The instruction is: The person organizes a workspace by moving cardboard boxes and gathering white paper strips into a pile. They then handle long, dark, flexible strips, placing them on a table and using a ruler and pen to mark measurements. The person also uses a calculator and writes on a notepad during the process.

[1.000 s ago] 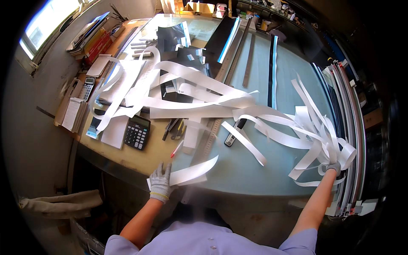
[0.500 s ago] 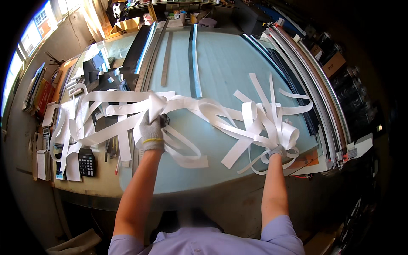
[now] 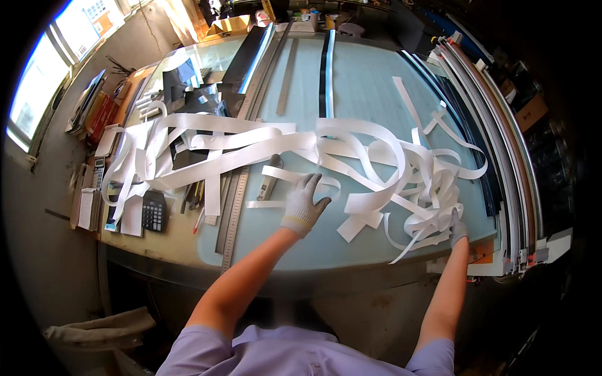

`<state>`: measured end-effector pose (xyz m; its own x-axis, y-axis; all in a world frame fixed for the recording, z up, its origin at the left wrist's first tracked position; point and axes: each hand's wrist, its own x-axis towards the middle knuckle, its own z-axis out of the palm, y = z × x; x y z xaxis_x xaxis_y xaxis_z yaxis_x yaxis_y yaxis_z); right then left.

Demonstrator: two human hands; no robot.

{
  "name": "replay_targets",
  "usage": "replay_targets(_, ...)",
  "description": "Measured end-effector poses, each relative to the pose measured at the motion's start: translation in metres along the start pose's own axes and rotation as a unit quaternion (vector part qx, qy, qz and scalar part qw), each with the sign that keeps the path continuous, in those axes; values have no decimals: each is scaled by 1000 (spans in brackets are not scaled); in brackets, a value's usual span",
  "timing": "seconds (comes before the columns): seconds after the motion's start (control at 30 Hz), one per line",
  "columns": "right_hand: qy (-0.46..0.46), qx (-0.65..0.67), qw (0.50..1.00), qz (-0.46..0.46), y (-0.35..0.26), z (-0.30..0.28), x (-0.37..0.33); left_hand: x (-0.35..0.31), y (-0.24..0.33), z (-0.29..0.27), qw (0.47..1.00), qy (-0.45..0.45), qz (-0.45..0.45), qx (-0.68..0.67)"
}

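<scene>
My left hand [image 3: 304,203], in a pale knit glove, hovers over the glass-like tabletop [image 3: 301,244] with its fingers apart and nothing in them. Just left of it lies a grey tool with a dark end, like a utility knife [image 3: 268,183], partly covered by a thin white strip. At the right, my gloved right hand [image 3: 459,228] rests against a tangled heap of white strips [image 3: 426,185]. Its fingers look stretched out along the heap, partly hidden. More long white strips [image 3: 219,164] run leftward across the table into another loose pile [image 3: 141,153].
A long steel ruler [image 3: 235,219] and dark flat strips [image 3: 326,75] lie across the table. Black calculator [image 3: 153,212], pens and papers crowd the left side. Long rails [image 3: 501,144] line the right edge. A cardboard box [image 3: 229,26] stands at the back.
My left hand has moved right, letting go of the strips and the dark-ended tool. My right hand has shifted right; the strips bunched at it have dropped into a looser heap. The view has turned.
</scene>
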<state>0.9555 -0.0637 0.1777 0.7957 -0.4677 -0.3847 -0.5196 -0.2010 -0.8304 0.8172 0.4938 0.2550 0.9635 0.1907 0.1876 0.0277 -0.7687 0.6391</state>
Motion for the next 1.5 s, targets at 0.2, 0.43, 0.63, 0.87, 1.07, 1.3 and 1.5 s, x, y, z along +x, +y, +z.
replay_targets(0.2,297,-443,824,-193,-77,-19,-93,-62,-141,-77,986,57,-77,134)
replay_targets(0.43,-164,-277,823,-468,-91,285,-348,55,-235,-122,907,-62,-19,416)
replay_targets(0.63,-216,-457,830,-236,-61,411,-344,174,-250,-121,883,-214,22,418)
replay_targets(0.87,-153,-501,760,-384,-38,390,-374,219,-271,-127,886,-245,-50,391)
replay_targets(1.07,-170,-513,757,-368,-13,380,-377,234,-300,-122,889,-194,-39,413)
replay_targets(1.3,-189,-492,760,-380,9,387,-366,236,-301,-140,894,-84,-35,438)
replay_targets(1.5,-219,-237,912,-252,-7,392,-366,230,-248,-229,926,234,-3,296)
